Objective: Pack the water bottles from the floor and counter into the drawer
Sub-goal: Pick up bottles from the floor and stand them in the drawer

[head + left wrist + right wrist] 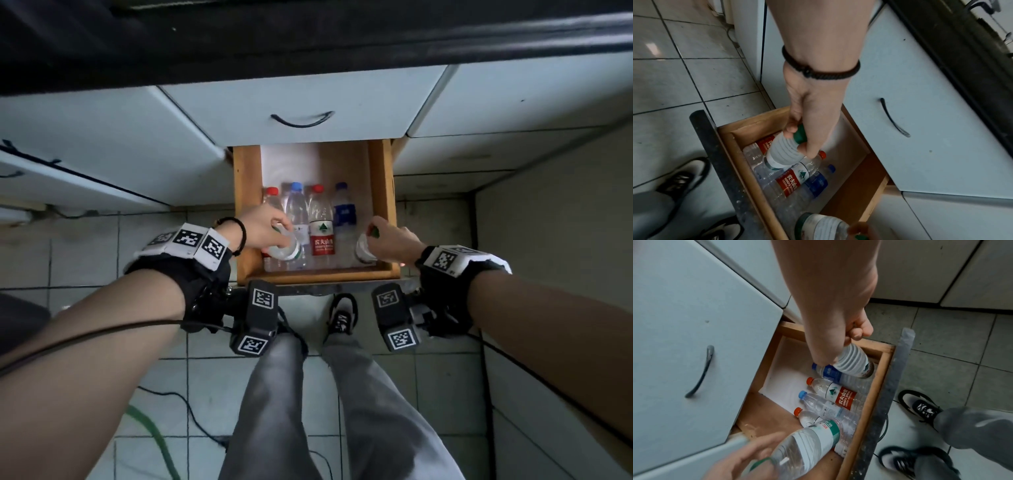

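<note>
Pale grey-white cabinet fronts line the wall, and the closed drawer front among them carries a curved dark handle. Above them runs the dark edge of the desk. The floor is laid in light square tiles with dark grout lines, scuffed and stained near the cabinet base. A black cable and what may be a green hose trail across the tiles. The light is dim and bluish

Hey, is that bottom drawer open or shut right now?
Open. The drawer is pulled out under the closed one above, and four bottles lie side by side in it.
</note>
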`<state>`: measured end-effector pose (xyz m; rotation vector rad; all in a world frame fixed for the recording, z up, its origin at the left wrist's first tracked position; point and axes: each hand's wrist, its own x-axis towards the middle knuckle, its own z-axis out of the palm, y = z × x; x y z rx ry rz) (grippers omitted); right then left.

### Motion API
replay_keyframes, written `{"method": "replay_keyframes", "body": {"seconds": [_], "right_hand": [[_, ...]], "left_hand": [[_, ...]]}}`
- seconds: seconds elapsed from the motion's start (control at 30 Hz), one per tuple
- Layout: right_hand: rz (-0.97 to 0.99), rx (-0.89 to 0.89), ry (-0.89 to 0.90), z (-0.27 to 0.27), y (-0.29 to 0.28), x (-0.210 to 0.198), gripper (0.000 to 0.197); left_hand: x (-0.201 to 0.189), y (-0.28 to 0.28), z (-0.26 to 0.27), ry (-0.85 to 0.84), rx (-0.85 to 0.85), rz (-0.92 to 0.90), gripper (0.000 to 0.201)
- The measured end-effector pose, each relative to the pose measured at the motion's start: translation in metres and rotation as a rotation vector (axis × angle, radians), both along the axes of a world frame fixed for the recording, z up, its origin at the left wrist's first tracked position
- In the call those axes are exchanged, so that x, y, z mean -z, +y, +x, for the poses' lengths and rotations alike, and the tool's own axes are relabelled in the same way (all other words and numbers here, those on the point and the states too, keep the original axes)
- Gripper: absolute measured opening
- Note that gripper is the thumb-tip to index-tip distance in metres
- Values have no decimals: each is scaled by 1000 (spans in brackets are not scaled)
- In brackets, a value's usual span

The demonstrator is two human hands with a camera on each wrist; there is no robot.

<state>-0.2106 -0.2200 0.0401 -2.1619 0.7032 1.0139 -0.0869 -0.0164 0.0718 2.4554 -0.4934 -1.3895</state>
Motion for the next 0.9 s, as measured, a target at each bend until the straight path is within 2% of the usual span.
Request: {"method": "replay_keyframes", "body": {"seconds": [0.07,0.17,0.23,0.37,0.47,0.53,0.63,0.7,0.8,0.9], "right_hand": [[-31,36,-28,7,-1,4,37],[-102,81,-32,22,-6,12,44],[-130,81,-20,35,-9,18,42],[-148,12,-28,62,-11,34,40],[-163,-15,-18,78,-11,49,41],[-191,11,-28,84,-7,60,42],[-286,24,-136,90,0,76,47],[-264,-8,-161,91,3,87,54],[-127,-40,49,75,2,110,68],[-3,-41,236,48,4,121,78]], "left_hand": [[6,1,3,21,-9,37,43],[14,0,9,8,27,101,50],[19,-2,17,37,56,142,46],[31,-9,33,143,130,174,19],[40,-12,46,140,137,132,25],[50,-12,56,48,92,64,25],[69,-11,67,-216,17,-10,19],[85,-10,69,-324,-56,-27,17],[110,-12,66,-417,-103,-37,22],[136,-12,66,-399,-57,-21,27]]}}
